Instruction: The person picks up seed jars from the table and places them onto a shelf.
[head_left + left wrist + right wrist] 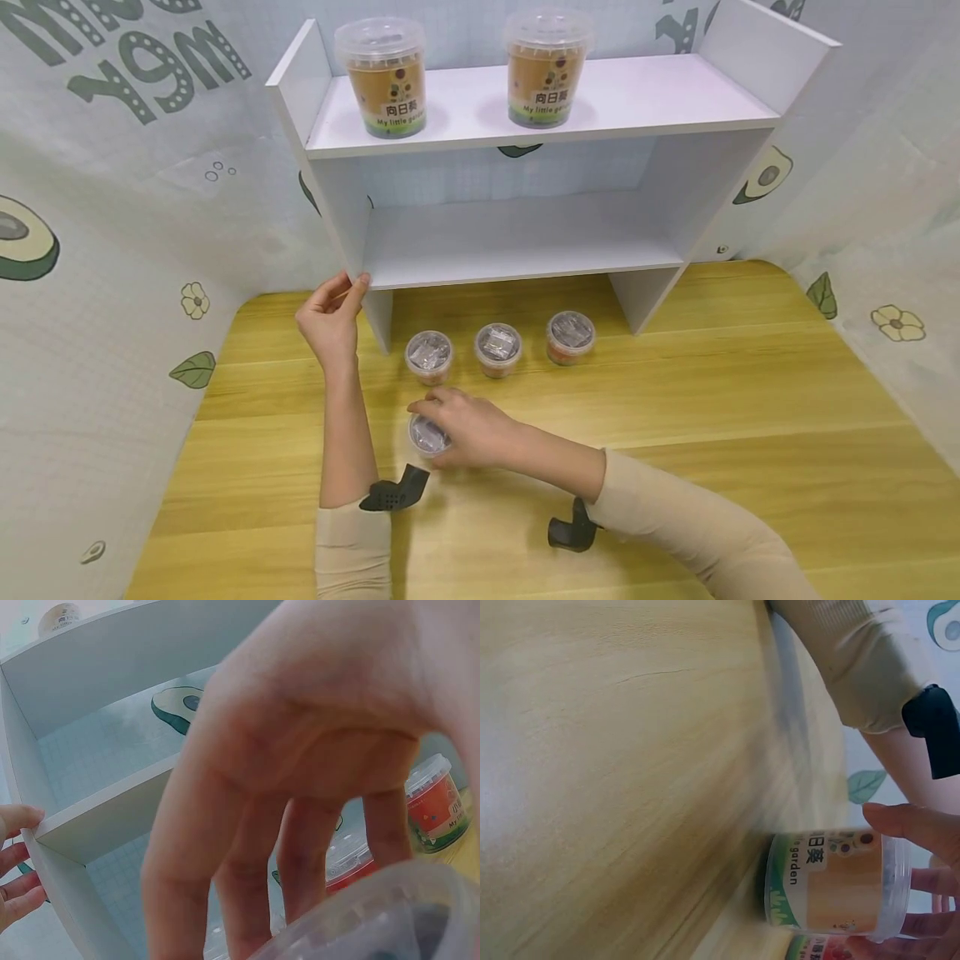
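One table bears our shelf; left hand pinches shelf's side edge. Right hand grips near cup round lid, before three more cups. Step, we judge: pick-up; next move probably calls for steady lift, clearing others.

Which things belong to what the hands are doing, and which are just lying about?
Likely part of the job:
tub in the right hand
white shelf, touched by the left hand
two shelved tubs, three other tabletop tubs

Probably just surroundings:
patterned cloth
black wrist pieces
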Motion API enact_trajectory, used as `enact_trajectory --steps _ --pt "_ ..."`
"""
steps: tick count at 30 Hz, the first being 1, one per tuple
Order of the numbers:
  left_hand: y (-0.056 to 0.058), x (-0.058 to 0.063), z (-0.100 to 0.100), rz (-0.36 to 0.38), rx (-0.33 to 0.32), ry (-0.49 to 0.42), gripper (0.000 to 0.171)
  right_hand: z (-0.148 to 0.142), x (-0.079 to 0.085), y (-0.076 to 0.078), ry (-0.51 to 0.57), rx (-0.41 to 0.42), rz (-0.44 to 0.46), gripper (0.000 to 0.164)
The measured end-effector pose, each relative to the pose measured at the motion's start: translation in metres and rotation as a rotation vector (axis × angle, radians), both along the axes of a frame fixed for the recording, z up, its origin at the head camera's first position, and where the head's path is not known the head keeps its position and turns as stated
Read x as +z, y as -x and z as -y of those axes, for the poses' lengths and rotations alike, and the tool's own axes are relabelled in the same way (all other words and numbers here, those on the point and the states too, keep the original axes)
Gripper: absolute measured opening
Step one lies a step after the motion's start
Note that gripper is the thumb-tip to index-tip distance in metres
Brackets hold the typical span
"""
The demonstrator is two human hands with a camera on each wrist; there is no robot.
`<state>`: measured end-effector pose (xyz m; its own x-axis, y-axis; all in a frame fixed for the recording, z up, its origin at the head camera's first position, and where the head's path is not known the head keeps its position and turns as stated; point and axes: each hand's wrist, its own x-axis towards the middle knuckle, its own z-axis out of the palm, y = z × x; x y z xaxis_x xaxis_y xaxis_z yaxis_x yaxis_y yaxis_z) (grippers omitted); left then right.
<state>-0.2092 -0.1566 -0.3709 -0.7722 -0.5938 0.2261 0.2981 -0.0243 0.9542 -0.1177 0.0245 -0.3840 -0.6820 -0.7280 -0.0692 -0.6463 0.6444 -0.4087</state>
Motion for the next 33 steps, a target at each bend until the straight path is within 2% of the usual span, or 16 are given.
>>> enact_trajectory --steps 8,18,25,33 --pt "-0.001 0.002 0.0 -0.003 0.004 0.008 0.033 -0.006 0.008 -0.002 -0.003 -0.032 -0.004 0.061" --pt "-0.001 0.003 0.0 0.009 -0.001 0.002 0.033 -0.021 0.024 -0.003 0.034 -0.025 0.033 0.059" --pt "-0.002 0.004 0.001 0.002 0.002 -0.007 0.032 -0.037 0.049 -0.003 0.054 -0.05 0.099 0.064" --pt "-0.003 0.003 0.0 0.009 -0.012 0.001 0.034 -0.067 0.08 -0.003 0.076 -0.068 0.026 0.065"
